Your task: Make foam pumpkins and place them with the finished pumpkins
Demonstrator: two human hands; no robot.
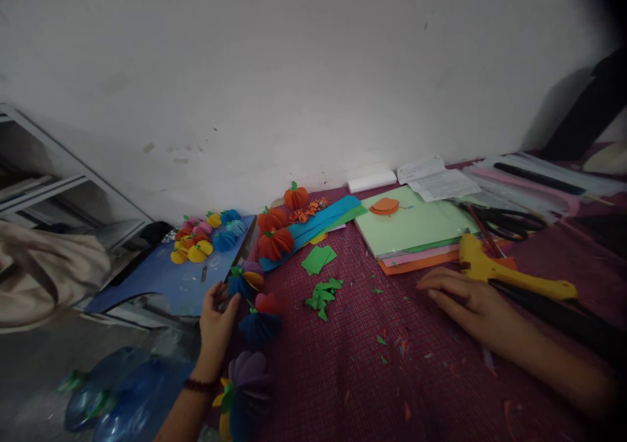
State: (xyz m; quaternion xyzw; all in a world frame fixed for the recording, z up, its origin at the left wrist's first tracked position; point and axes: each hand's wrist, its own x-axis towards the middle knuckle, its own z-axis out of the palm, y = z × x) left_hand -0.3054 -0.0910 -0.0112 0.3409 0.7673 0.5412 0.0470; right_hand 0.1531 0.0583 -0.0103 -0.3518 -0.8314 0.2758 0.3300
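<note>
At the table's left edge, my left hand (215, 321) is beside a blue paper pumpkin with purple and yellow sections (248, 280). Its thumb is apart from its bent fingers, and I cannot tell whether it touches the pumpkin. A blue and red paper pumpkin (259, 324) and a purple, blue and yellow one (247, 383) stand nearer to me. My right hand (465, 298) rests over the cloth with fingers stretched out and nothing in them, close to a yellow glue gun (514, 277). Small green paper leaves (323, 295) and green paper squares (318, 259) lie between the hands.
Orange paper pumpkins (275, 241) stand by blue paper strips (318, 226). A stack of coloured paper (411, 223) carries orange cutouts (385, 205). Black scissors (509, 222) lie on the right. Left, a blue table (161, 285) bears several pumpkins; plastic bottles (142, 390) are on the floor.
</note>
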